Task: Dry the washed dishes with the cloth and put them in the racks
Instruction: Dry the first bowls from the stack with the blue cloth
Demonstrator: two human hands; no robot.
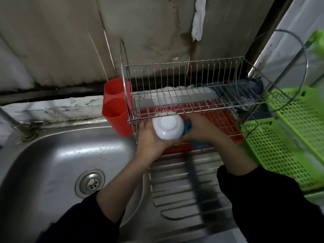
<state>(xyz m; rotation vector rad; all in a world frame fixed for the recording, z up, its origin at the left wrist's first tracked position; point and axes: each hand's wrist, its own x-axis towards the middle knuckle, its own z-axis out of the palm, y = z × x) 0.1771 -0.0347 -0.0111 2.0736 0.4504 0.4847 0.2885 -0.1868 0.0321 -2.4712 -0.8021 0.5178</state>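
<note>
Stainless sink [52, 155] fills the seven o'clock area, and a wire rack [184, 76] stands at one o'clock. At mid-view, just in front of the rack's lower tier, the left hand [149, 137] curls round a white bowl [168, 127] with its base up. At the bowl's three o'clock, the right hand [198, 128] grips a blue cloth [199, 144] against its side. Drying looks under way. Next the bowl likely needs turning to wipe the inside, then goes into the rack.

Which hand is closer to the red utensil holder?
Left. The left hand, gripping the white bowl, sits just right of the red utensil holder; the right hand, holding the blue cloth, is farther right beyond the bowl.
</note>
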